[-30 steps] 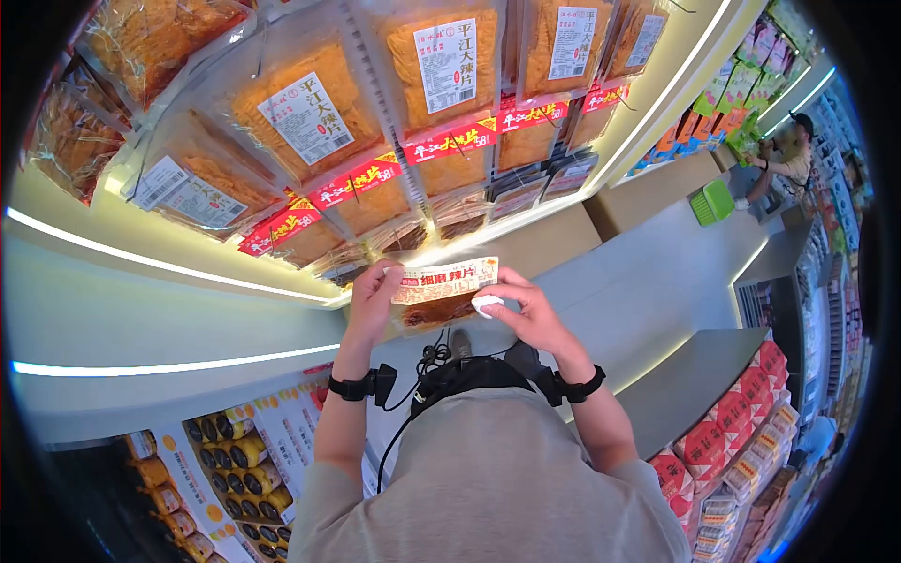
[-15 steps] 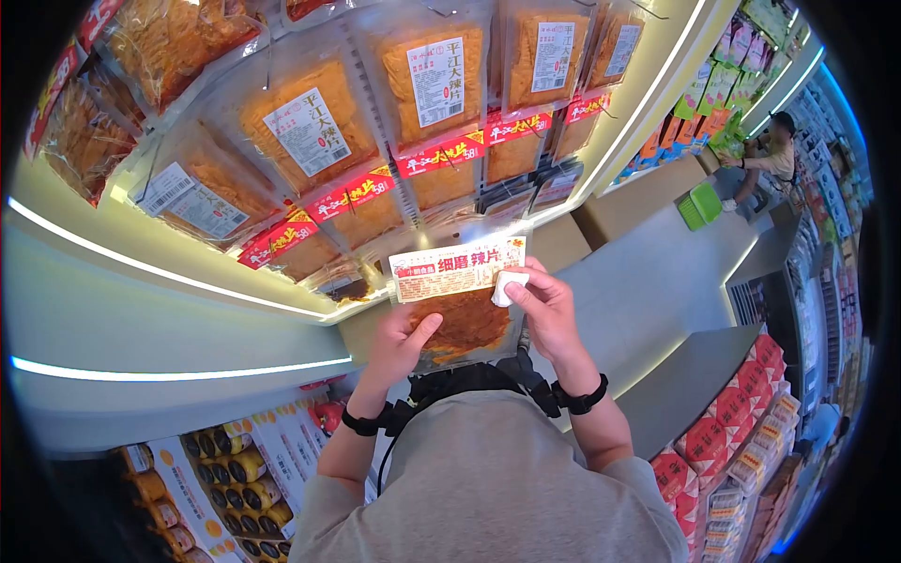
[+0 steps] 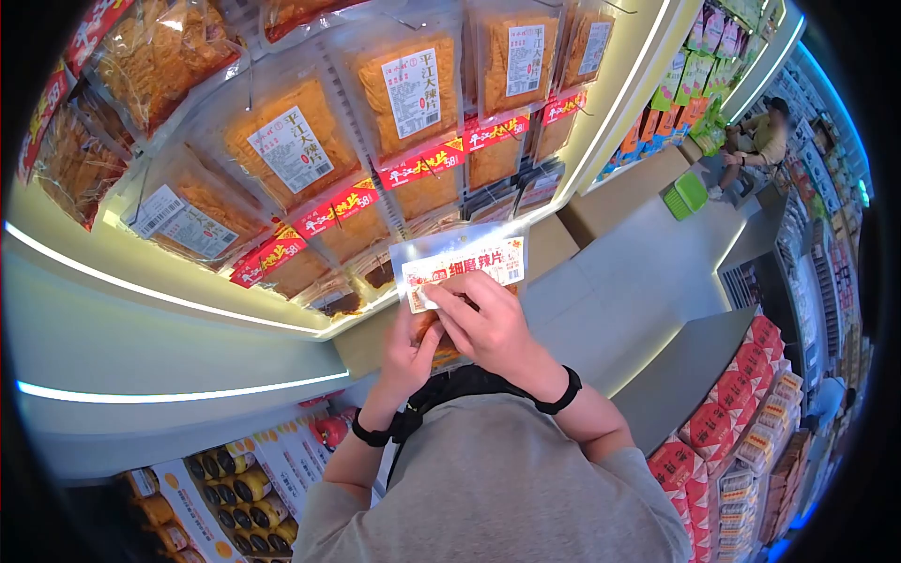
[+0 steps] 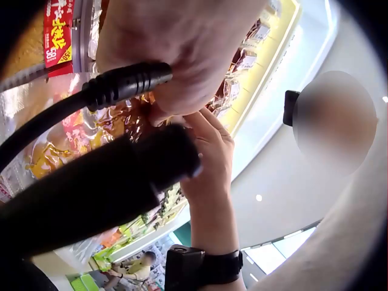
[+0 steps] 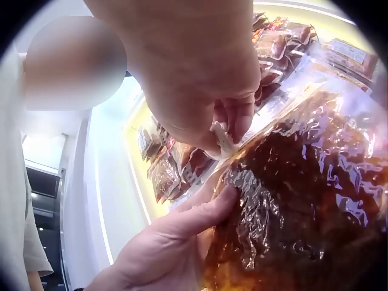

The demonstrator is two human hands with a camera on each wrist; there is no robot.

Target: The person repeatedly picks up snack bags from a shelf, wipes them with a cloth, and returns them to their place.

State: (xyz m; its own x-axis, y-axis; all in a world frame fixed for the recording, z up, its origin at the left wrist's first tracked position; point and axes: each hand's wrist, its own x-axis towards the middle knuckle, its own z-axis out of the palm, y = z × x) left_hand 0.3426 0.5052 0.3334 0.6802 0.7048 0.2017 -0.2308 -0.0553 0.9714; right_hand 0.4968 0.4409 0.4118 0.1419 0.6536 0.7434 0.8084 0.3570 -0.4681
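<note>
A clear plastic packet of spicy strips (image 3: 512, 270) with a red-and-white label is held up in front of my body. My left hand (image 3: 404, 355) grips it by its lower left part, and in the right wrist view the thumb (image 5: 209, 212) lies on its glossy front. My right hand (image 3: 496, 324) reaches across the label's lower left, covering part of the print. Between its fingertips is a crumpled white tissue (image 5: 224, 138), at the packet's upper part. That tissue is hidden behind the hand in the head view.
Large packets of orange strips (image 3: 408, 89) hang on a lit rack ahead, with red price tags (image 3: 338, 208) below. Red gift boxes (image 3: 709, 427) are stacked at right; jars (image 3: 239, 488) stand at lower left. A person (image 3: 765, 141) sits beyond a green basket (image 3: 687, 194).
The packet has come up and turned its front to the head view. My right hand has moved from the label's right end leftward across it. My left hand has shifted lower on the packet.
</note>
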